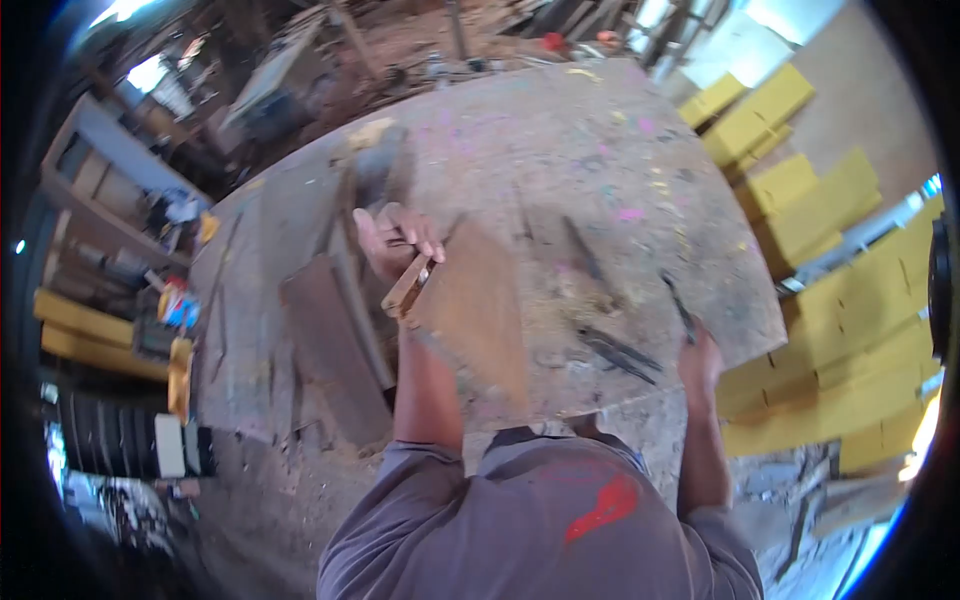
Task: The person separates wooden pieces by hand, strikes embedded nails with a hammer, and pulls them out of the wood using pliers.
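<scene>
My left hand [395, 238] is closed at the upper corner of a brown wooden board [480, 310], which is tilted up off the worn worktable [470, 130]. The board's narrow edge faces me, with a small notch or joint near my fingers. My right hand [701, 358], near the table's right front edge, is closed around a slim dark tool [677, 300] pointing away from me; blur hides its exact kind. Between my hands lie a dark tool with two handle-like arms [618, 352] and, farther off, a long thin dark tool [583, 250].
Dark wooden boards [335, 345] lie left of the held board. Yellow-painted panels [830, 350] stand along the right side. Behind the table is a pile of scrap wood [400, 65]. At left are shelving [120, 180] and a yellow beam [95, 335].
</scene>
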The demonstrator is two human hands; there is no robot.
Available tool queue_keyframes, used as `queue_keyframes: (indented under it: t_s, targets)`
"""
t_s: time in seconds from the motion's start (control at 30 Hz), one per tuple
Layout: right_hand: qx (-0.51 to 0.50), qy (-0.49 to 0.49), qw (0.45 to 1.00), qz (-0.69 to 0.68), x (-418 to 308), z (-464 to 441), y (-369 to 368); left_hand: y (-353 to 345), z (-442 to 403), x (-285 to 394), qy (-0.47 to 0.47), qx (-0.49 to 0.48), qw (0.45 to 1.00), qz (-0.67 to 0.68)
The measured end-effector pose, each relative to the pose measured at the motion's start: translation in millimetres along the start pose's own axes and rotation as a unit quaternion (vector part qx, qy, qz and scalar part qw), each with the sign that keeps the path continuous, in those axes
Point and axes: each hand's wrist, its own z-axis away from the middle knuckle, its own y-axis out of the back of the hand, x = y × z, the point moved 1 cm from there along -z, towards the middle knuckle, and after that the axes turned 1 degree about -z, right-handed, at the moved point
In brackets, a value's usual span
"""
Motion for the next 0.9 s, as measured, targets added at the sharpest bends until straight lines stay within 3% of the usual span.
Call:
queue_keyframes:
  t_s: [0.1,0.2,0.3,0.43,0.5,0.6,0.63,0.67,0.7,0.8,0.83,0.9]
  targets:
    - [0.024,0.034,0.999,0.024,42.1,7.7,-30.9,25.6,-15.1,31.6,0.037,-0.277,0.958,0.069]
    - [0.043,0.11,0.99,0.081,59.2,8.6,-51.5,18.5,-14.6,34.1,0.034,-0.277,0.953,0.118]
    - [0.01,0.19,0.982,0.0,44.8,12.0,-65.2,20.5,-13.2,31.1,0.022,-0.292,0.952,0.085]
    - [-0.134,0.278,0.951,0.003,-27.0,40.9,-41.7,11.4,-6.5,26.5,0.04,-0.234,0.966,0.106]
    - [-0.162,0.281,0.946,0.021,-35.1,45.4,-35.3,28.4,3.7,16.1,0.007,-0.138,0.986,0.095]
    - [-0.192,0.247,0.95,-0.003,-15.1,34.5,-56.4,20.6,5.5,-0.6,-0.066,0.117,0.991,-0.006]
    - [-0.201,0.249,0.947,0.0,-17.3,34.1,-53.3,-11.4,-0.3,-4.8,-0.102,0.309,0.942,-0.086]
    - [-0.212,0.25,0.945,0.002,-18.4,35.0,-50.1,-30.3,-1.2,-9.2,-0.129,0.488,0.847,-0.164]
    - [-0.163,0.3,0.94,-0.008,-16.4,34.4,-47.2,-26.7,1.3,-12.3,-0.169,0.429,0.88,-0.113]
    - [-0.195,0.196,0.961,0.008,-14.2,30.2,-52.3,-29.2,0.8,-23.9,-0.287,0.359,0.838,-0.293]
    - [-0.251,0.16,0.954,-0.025,-16.2,26.5,-49.4,-35.2,8.1,-11.3,-0.329,0.274,0.729,-0.534]
    - [-0.358,0.084,0.925,-0.095,-23.6,18.0,-38.8,-41.0,9.2,-13.8,-0.296,0.272,0.767,-0.5]
